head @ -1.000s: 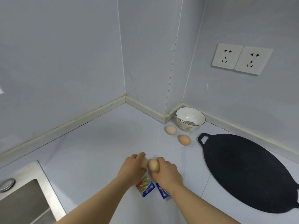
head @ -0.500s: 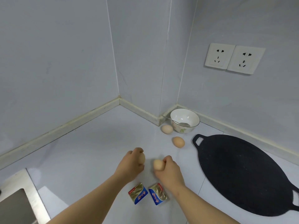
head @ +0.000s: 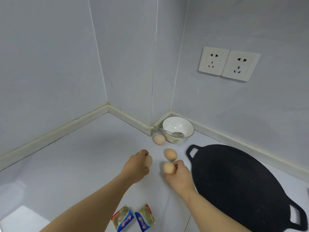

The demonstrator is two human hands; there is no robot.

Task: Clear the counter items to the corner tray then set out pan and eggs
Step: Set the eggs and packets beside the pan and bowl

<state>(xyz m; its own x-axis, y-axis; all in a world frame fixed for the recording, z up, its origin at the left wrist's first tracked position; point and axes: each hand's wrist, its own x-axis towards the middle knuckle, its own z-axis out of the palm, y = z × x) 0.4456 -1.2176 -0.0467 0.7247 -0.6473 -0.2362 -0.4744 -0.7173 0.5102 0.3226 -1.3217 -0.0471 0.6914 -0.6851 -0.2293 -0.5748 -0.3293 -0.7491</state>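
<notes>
On the tabletop (head: 75,156) the setting-out looked well advanced, though no tray was in view, so the clearing could not be judged. Two packets (head: 122,218) lay side by side nearest the person. Beyond them the left hand (head: 136,166) had its fingers clamped round the left egg (head: 148,162), and whether that egg touched the surface could not be told. A far egg (head: 158,139) sat just beside the bowl (head: 178,129), and a near egg (head: 170,154) lay loose. The right hand (head: 179,177) pinched the right egg (head: 168,167) just beside the near one. The pan (head: 242,186) already lay flat at the right. Only the two held eggs seemed left to place. Against half a second earlier, both hands had reached farther from the packets, toward the loose eggs.
</notes>
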